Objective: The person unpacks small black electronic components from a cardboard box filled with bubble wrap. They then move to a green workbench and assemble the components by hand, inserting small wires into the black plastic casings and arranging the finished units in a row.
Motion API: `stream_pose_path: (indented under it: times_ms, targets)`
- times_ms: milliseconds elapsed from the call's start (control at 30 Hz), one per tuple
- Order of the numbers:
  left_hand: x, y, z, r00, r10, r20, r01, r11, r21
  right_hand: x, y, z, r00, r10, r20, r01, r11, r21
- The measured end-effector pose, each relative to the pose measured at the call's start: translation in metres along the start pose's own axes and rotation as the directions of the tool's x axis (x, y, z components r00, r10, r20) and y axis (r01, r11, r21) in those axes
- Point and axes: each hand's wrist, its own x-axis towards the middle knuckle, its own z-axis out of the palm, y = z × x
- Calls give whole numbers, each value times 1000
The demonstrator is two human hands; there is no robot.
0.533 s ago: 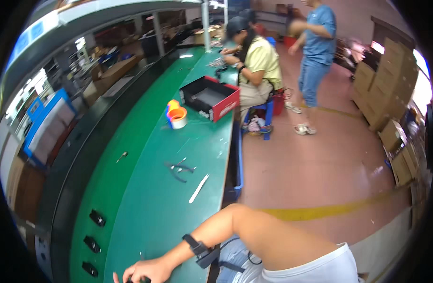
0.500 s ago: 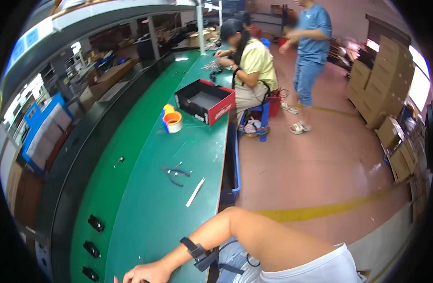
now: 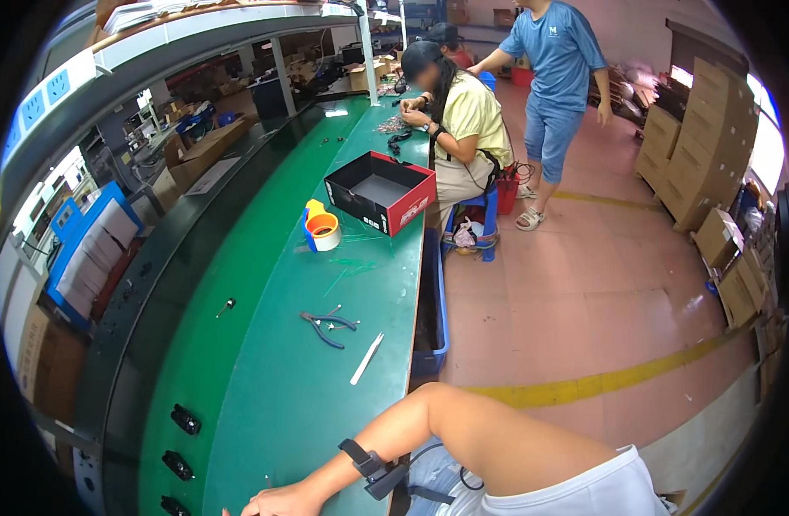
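Note:
My right hand [image 3: 283, 502] is low over the near end of the green workbench [image 3: 291, 413], its arm bent at the elbow and a black strap with a small device on the wrist. The lower edge of the picture cuts off its fingers, so their grip and anything in them are hidden. Left of this hand, small black parts [image 3: 178, 465] stand in a row on the brighter green strip. Farther up lie white tweezers [image 3: 367, 359] and dark-handled pliers [image 3: 329, 329], with small bits beside them. My left hand is out of view.
An orange-and-white tape dispenser [image 3: 324, 236] and an open black-and-red box [image 3: 382, 193] stand farther along the bench. A seated co-worker [image 3: 463, 120] handles small parts there; another person [image 3: 556, 95] stands behind. A blue bin [image 3: 431, 361] is beside the bench; cartons [image 3: 700, 146] are stacked right.
The view has shifted slightly, moving bench items in the picture. The standing person has shifted left and now reaches an arm toward the seated people. My right arm keeps nearly the same pose.

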Motion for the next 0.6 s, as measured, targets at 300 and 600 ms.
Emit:
stream_pose_path:
  times_ms: [300, 600]
  targets:
    - [0, -3, -17, 975, -24, -219, 88, 954, 288, 13, 7, -38, 965, -228, -130, 144, 875, -462]
    - [-11, 9, -16, 993, -17, 117, -58, 794, 605, 77, 51, -149, 970, -18, -244, -204, 494, -845]
